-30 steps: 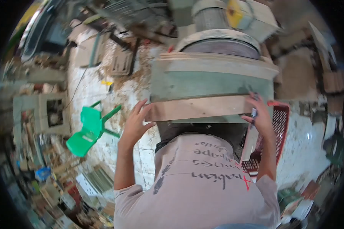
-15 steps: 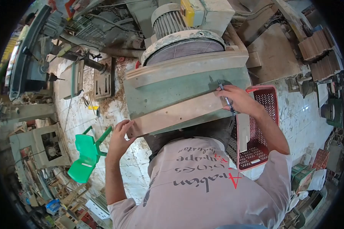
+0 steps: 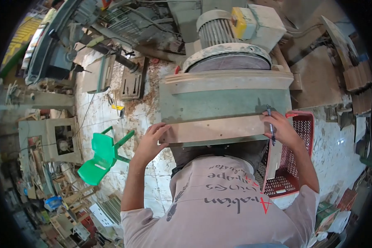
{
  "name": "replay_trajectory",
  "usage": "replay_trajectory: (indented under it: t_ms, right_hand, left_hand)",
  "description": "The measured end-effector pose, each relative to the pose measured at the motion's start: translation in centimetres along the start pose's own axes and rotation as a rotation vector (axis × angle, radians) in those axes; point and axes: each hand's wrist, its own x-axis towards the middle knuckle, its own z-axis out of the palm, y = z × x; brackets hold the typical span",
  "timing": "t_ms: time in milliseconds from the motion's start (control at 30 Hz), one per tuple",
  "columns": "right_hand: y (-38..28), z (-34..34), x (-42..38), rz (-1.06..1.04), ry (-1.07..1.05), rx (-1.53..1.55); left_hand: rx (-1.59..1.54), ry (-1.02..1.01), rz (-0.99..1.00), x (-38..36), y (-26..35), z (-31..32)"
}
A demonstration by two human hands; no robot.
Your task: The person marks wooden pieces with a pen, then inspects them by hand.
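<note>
A flat wooden board [image 3: 215,129] lies along the near edge of the green machine table [image 3: 219,102]. Its left end is gripped by my left hand [image 3: 155,140], thumb at the near side and fingers over the top. At the other end, my right hand [image 3: 282,127] holds the board and also has a pen [image 3: 271,124] between its fingers. A longer curved-edge wooden strip [image 3: 231,82] rests at the far side of the table, in front of the round sanding disc [image 3: 229,62].
The motor [image 3: 215,31] stands behind the disc. To the right is a red crate [image 3: 304,128] with wood pieces inside. A green plastic chair [image 3: 101,159] is on the left floor, and a drill press [image 3: 111,58] stands at the upper left.
The view has shifted, so the table appears further right. The board, tilted before, now lies nearly parallel to the table's near edge, with both hands still at its ends.
</note>
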Motion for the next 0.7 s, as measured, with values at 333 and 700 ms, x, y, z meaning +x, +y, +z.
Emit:
replay_trajectory:
  t_ms: [333, 700]
  right_hand:
    - [2.7, 4.6, -3.8, 0.419, 0.594, 0.335]
    - [2.9, 6.8, -3.5, 0.439, 0.825, 0.319]
  left_hand:
    - [-0.625, 0.359, -0.431, -1.8, -2.6, 3.5]
    - [-0.762, 0.37, -0.467, -1.7, -2.8, 4.3]
